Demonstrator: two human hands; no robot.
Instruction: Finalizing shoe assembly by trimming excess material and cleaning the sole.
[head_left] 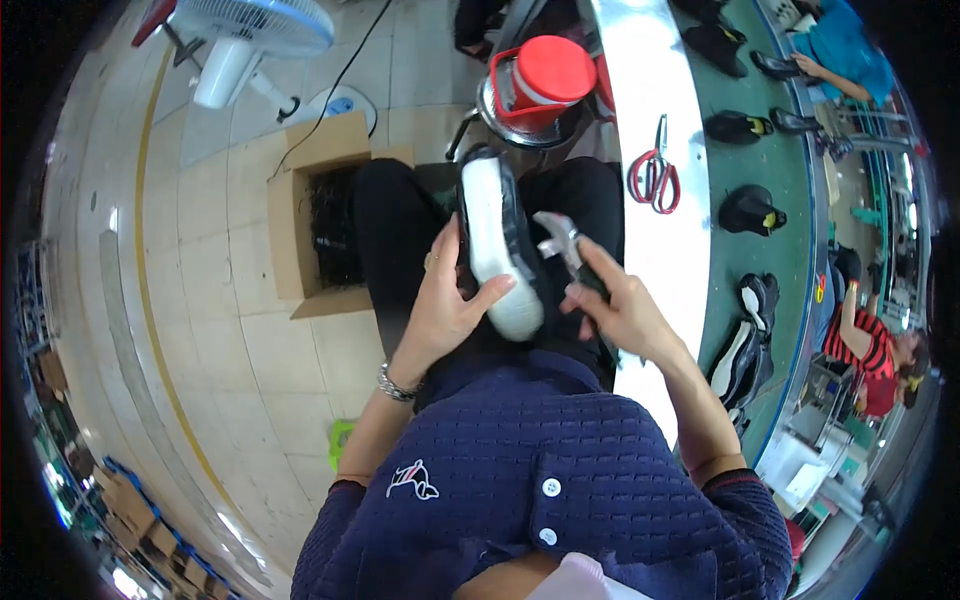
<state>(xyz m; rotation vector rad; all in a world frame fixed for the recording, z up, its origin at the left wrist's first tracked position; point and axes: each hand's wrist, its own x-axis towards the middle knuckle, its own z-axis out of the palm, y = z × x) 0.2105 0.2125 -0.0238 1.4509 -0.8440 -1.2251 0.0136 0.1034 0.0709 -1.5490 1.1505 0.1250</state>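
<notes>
Nearest us is a navy quilted top (620, 450), then a lap in black trousers (385, 215). Over that lap, between the thighs, is a black shoe with a long white sole (488, 225), sole turned up toward us. The left hand (445, 295) is clamped on it, fingers along its left side, thumb over the sole near the closer end. The right hand (625, 305) is wrapped around the dark handle of a small steel-headed hammer (565, 235); its head is just beside the shoe's right edge, and we cannot tell whether they touch.

We judge the left thumb most at risk: a blow landing off line, low on the sole, could strike it. With one hand alone gripping the shoe, a hard, off-centre knock could also twist it loose, and a slack hold on the handle could let the head glance away.

To our right, red-handled scissors (660, 160) lie on a white bench (665, 265); to our left stands a brown cardboard box (287, 230). Ahead, a red-lidded jug (555, 70) sits on a metal stool (487, 105). Past the bench, a green belt (727, 165) carries dark shoes (750, 210). Farther off are a white fan (275, 28) and co-workers in blue (850, 50) and red-and-black stripes (873, 345).
</notes>
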